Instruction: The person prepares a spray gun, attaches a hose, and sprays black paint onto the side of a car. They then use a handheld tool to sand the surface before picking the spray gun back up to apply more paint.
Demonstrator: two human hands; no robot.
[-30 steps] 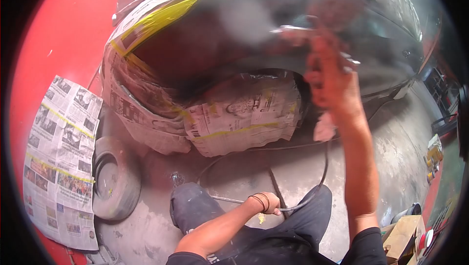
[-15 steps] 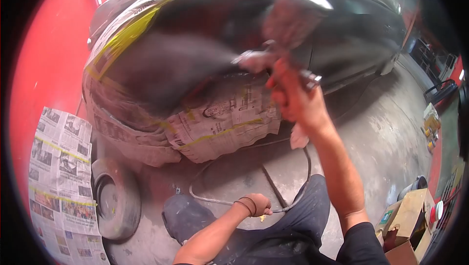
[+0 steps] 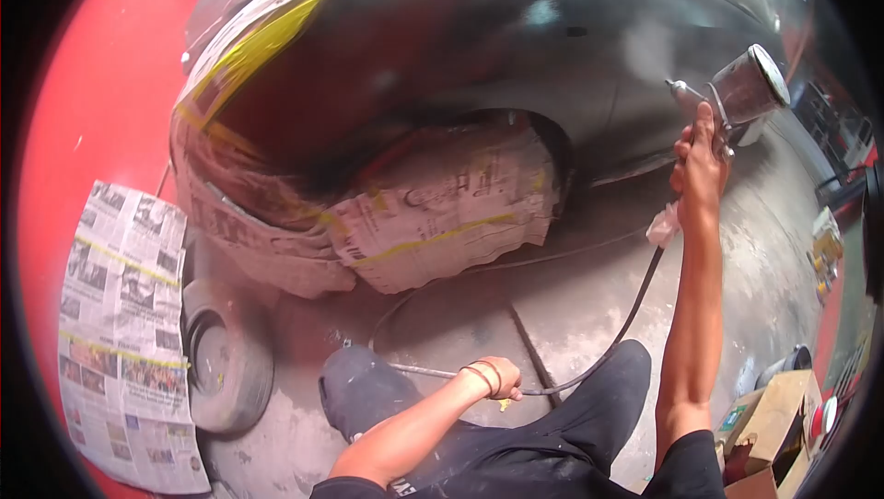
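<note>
The right arm reaches far forward, its hand [image 3: 702,154] curled; the left hand [image 3: 502,377] grips low.

The person wore a black short-sleeved shirt [image 3: 552,479] with white lettering [image 3: 402,488], dark flecked trousers [image 3: 368,396] and thin left-wrist bands [image 3: 482,376]

Your right hand [image 3: 702,163] is covering the spray gun [image 3: 750,85]'s grip, your left hand [image 3: 502,377] hides some hose [image 3: 637,306], the car [image 3: 516,66] runs off the top, and newsprint [image 3: 129,315] blocks part of the tyre [image 3: 247,361].
</note>
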